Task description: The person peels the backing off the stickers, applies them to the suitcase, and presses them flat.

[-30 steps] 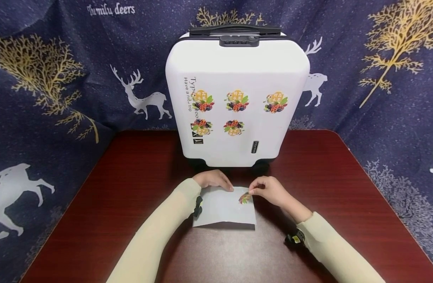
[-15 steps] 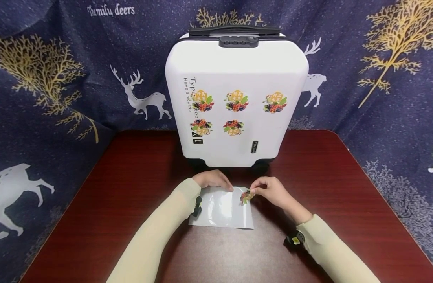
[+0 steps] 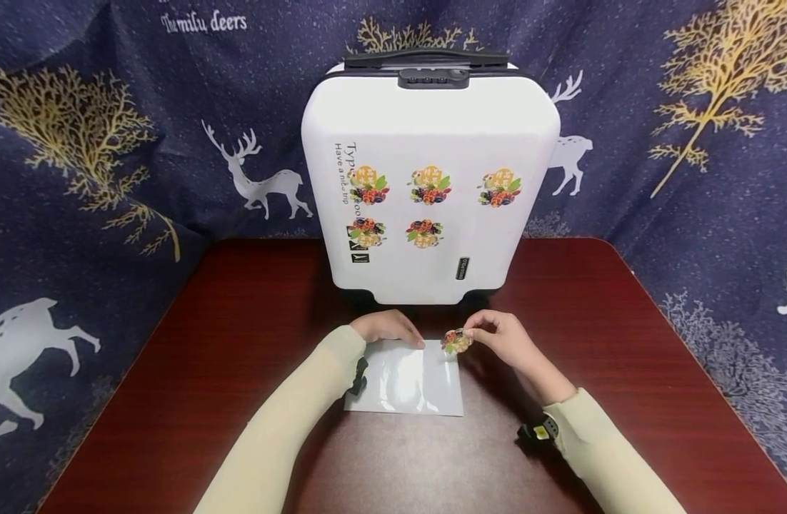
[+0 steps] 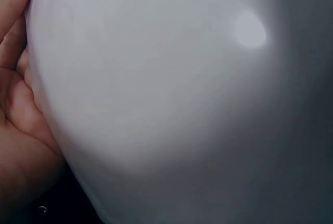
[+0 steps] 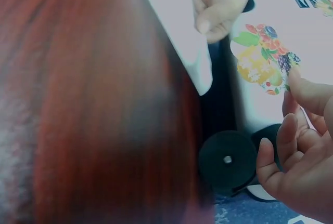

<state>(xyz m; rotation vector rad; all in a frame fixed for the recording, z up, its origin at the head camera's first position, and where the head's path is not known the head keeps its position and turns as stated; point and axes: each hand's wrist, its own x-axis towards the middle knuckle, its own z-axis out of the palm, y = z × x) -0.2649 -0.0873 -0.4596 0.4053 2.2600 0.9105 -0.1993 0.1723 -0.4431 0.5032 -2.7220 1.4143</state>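
Between thumb and fingertips, my right hand (image 3: 508, 343) pinches the edge of a fruit sticker (image 3: 455, 341). It hangs over the top right corner of a glossy white backing sheet (image 3: 393, 385). My left hand (image 3: 387, 326) grips that sheet at its upper edge, thumb on top. The right wrist view shows the sticker (image 5: 263, 60) apart from the sheet (image 5: 179, 31), with a yellow round, berries and a green leaf. In the left wrist view the pale sheet (image 4: 140, 78) covers most of the picture, and part of the left hand (image 4: 23, 130) shows beside it.
A white suitcase (image 3: 477, 257) stands upright behind the hands on the dark red table (image 3: 252, 307). Several similar stickers (image 3: 430, 185) are on its front, in two rows. A dark blue cloth (image 3: 175, 93) with deer hangs behind.
The sticker has come up off the sheet's right side, moving up and slightly right with my right hand. The sheet's lower edge has flattened. My left hand has stayed in place.
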